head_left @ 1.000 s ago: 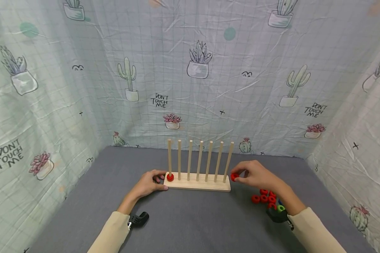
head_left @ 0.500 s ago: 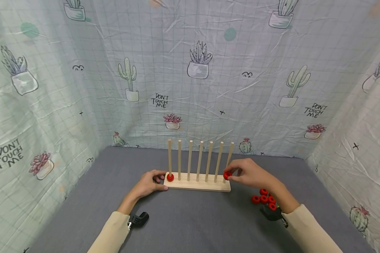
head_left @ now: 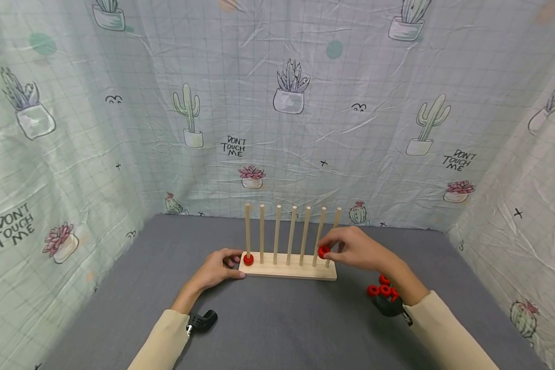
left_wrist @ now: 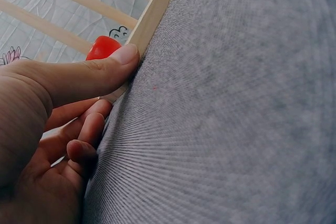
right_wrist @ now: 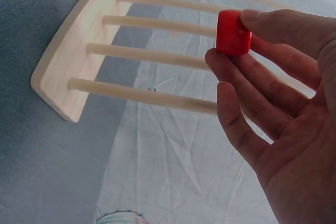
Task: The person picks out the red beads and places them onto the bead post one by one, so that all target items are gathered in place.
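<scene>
Ring transfer at a pegged stand. Over the last second the right hand (head_left: 357,247) has moved leftward: the red ring (head_left: 324,252) it carries was beyond the right end of the wooden stand (head_left: 282,271), then appeared before the rightmost peg, and now lies, in the head view, across the gap between the last two pegs, slightly higher than before. The ring remains in the hand and on no peg, so its placement is judged not yet done. Only the leftmost peg (head_left: 247,226) bears a ring, the seated ring (head_left: 248,260) at its foot; the arrangement there is unchanged. The loose red rings (head_left: 384,291) lie on the desk (head_left: 277,324) to the right, partly hidden by the black wrist device (head_left: 387,306).

Right-hand pose: thumb and fingers pinch the carried ring from opposite sides; in the right wrist view the little finger stands away from it, and the pegs run behind. How near the ring is to them in depth cannot be told.

Left-hand pose: the left hand (head_left: 216,268) keeps its grip on the left end of the stand, thumb pressed at the near corner, fingers reaching round the far side.
</scene>
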Action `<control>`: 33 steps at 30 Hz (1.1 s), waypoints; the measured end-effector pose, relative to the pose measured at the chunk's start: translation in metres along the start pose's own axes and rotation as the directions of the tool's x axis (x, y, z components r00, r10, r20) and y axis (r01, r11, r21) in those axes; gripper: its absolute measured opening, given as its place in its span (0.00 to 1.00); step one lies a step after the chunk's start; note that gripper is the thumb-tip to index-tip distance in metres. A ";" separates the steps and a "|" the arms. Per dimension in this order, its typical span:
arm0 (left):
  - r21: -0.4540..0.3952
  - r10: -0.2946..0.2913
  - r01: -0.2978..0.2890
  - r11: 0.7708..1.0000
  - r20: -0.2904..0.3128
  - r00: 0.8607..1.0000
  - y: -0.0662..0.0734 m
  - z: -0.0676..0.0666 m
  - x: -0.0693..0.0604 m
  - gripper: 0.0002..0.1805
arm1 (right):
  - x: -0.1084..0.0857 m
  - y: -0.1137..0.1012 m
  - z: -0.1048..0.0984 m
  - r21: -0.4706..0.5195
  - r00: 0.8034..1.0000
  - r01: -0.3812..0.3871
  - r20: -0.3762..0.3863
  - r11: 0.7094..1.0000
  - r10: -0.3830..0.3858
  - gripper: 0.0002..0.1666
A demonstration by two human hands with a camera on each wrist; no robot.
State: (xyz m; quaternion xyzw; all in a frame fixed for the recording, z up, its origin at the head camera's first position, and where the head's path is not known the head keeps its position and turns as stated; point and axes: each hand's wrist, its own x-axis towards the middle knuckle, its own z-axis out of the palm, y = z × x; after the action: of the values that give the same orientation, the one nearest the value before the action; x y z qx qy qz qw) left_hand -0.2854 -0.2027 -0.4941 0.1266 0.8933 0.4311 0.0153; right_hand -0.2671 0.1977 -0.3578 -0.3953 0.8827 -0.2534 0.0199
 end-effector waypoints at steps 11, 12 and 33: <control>-0.001 -0.005 0.005 1.000 0.006 1.000 0.000 0.000 -0.001 0.37 | 0.013 -0.012 -0.007 -0.006 1.000 0.008 0.020 1.000 -0.008 0.14; -0.002 -0.007 0.007 1.000 0.007 1.000 0.000 -0.001 -0.001 0.37 | 0.014 -0.013 -0.007 -0.011 1.000 0.013 0.021 1.000 -0.013 0.14; -0.010 -0.015 0.015 1.000 0.017 1.000 0.004 -0.004 0.001 0.37 | 0.034 -0.029 -0.019 0.004 0.998 0.058 0.025 0.998 -0.058 0.13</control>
State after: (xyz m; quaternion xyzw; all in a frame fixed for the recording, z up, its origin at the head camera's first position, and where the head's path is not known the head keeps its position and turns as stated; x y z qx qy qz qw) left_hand -0.2863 -0.2030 -0.4882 0.1237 0.8917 0.4345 0.0268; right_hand -0.2750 0.1661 -0.3226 -0.4240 0.8700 -0.2506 0.0243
